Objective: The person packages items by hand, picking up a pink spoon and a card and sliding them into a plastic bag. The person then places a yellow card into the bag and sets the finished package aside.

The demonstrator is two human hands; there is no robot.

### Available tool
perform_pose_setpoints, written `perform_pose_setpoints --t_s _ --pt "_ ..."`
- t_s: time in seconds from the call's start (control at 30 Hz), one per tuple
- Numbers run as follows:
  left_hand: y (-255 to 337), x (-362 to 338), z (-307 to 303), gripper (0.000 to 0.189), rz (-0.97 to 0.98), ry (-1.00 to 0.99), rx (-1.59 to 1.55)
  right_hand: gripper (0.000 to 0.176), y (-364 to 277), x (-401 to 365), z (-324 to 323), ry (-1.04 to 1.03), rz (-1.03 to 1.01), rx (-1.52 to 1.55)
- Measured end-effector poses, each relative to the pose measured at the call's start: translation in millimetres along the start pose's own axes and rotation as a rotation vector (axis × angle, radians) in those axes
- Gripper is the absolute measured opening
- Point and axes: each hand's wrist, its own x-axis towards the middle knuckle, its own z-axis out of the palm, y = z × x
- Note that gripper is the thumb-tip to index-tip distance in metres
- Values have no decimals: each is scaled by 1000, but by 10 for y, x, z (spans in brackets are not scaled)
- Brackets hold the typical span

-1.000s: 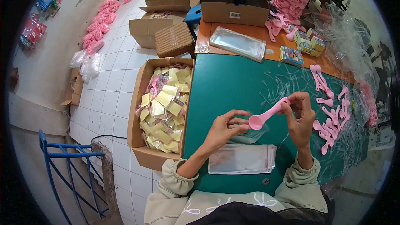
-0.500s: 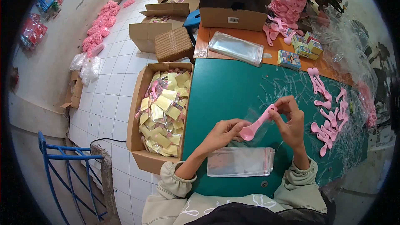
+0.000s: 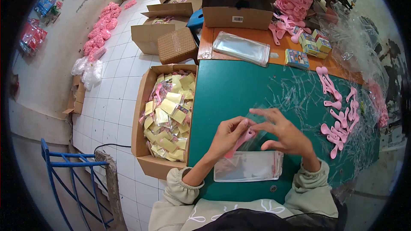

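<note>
Since half a second ago, the pink spoon (image 3: 247,137) has dropped from its raised slant between the two hands and now lies low, bowl end down toward the person, handle end up. The right hand (image 3: 287,139) has let go of the handle. Head view: the left hand (image 3: 226,140) has its fingers (image 3: 240,125) pinching the spoon together with the mouth of a clear bag (image 3: 257,142); the spoon looks partly inside the bag, though how far cannot be told through the film. The right hand's fingers (image 3: 266,113) are spread, the forefinger stretched out flat over the top of the bag and the thumb below it, touching the film. Both hands are just above the green surface (image 3: 233,87), near its front edge. Directly under them lies a flat stack of empty bags (image 3: 250,169). Loose pink spoons (image 3: 338,126) are scattered to the right on the surface, well apart from the hands. To the left, on the tiled floor against the surface, stands an open carton of filled packets (image 3: 168,111). Farther back, on an orange table (image 3: 207,38), are a second stack of bags (image 3: 242,48) and small printed boxes (image 3: 310,45).
</note>
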Motion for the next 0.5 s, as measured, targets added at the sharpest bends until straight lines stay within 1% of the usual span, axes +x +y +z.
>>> perform_pose_setpoints --t_s 0.03,0.1,0.13,0.17,0.2,0.23,0.27,0.33,0.43,0.5 --pt "1 -17 13 35 -40 8 -25 44 42 20 -42 -19 -35 -21" --pt "103 -29 36 35 -114 21 -67 37 290 69 -359 -116 18 194" --pt "102 -32 30 35 -111 16 -63 34 497 101 -567 -154 58 291" --pt "98 -38 25 35 -106 11 -60 28 752 133 -737 3 137 352" --pt "103 -19 19 35 -92 5 -55 27 981 157 -906 183 403 327" --pt "99 -24 22 35 -91 6 -63 30 1289 194 -1148 233 531 -156" --pt "96 -30 20 35 -86 9 -69 35 1933 80 -1266 451 597 -327" --pt "98 -50 18 35 -77 2 -76 39 2335 19 -1447 502 834 -517" --pt "126 -70 7 34 -73 -14 -66 41 2662 -51 -1396 330 1024 -551" --pt "164 -75 13 34 -88 -16 -52 42 2473 -28 -1252 524 936 -739"
